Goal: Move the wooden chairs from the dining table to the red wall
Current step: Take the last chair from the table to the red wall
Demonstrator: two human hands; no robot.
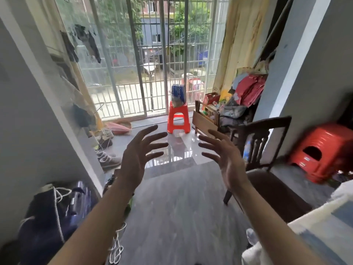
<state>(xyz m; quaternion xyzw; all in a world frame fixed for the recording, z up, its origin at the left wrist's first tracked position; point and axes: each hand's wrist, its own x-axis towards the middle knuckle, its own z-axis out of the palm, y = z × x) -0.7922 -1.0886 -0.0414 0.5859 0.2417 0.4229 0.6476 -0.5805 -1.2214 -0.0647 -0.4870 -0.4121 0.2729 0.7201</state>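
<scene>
A dark wooden chair (265,150) stands at the right, its slatted back toward the grey wall and its seat partly behind my right forearm. My left hand (139,155) and my right hand (225,157) are both raised in front of me over the floor, palms facing each other, fingers spread and straight, holding nothing. My right hand is just left of the chair's back, apart from it. A table corner with a pale cloth (309,234) shows at the bottom right. No red wall is in view.
A red plastic stool (178,119) with a blue box on it stands by the barred sliding door. A stack of red stools (322,152) sits at the right. A cluttered wooden bench (206,119), dark bags (49,217) at bottom left, shoes by the left wall.
</scene>
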